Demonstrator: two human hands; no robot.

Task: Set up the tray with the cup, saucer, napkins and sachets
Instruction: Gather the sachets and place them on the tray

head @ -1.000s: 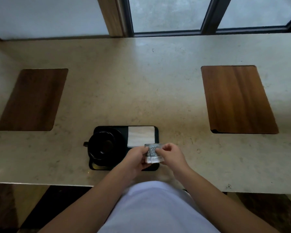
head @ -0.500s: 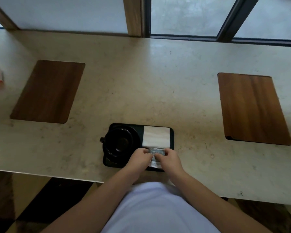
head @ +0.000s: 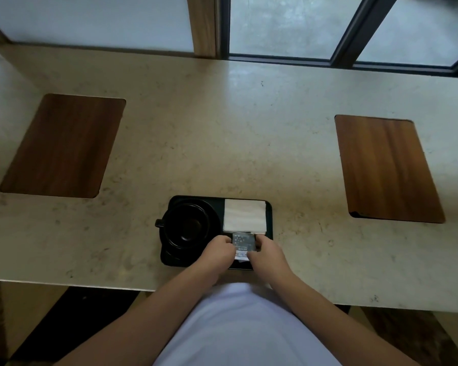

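A black tray [head: 269,210] lies near the counter's front edge. On its left half stands a black cup [head: 187,228], handle to the left, on a black saucer [head: 214,217]. White napkins [head: 244,214] fill the tray's far right part. Just in front of them, grey and white sachets [head: 243,241] are low over the tray's near right corner, pinched from both sides: my left hand [head: 220,249] holds their left edge and my right hand [head: 267,250] their right edge. The hands cover the sachets' lower part.
The tray sits on a beige stone counter [head: 222,133] below a window. Two dark wooden boards are set into it, one at the left [head: 64,145] and one at the right [head: 384,167]. The counter's front edge runs just behind my wrists.
Both hands have moved the sachets a little forward and down, from the tray's near edge to just in front of the napkins. My head has shifted, so the view has slid.
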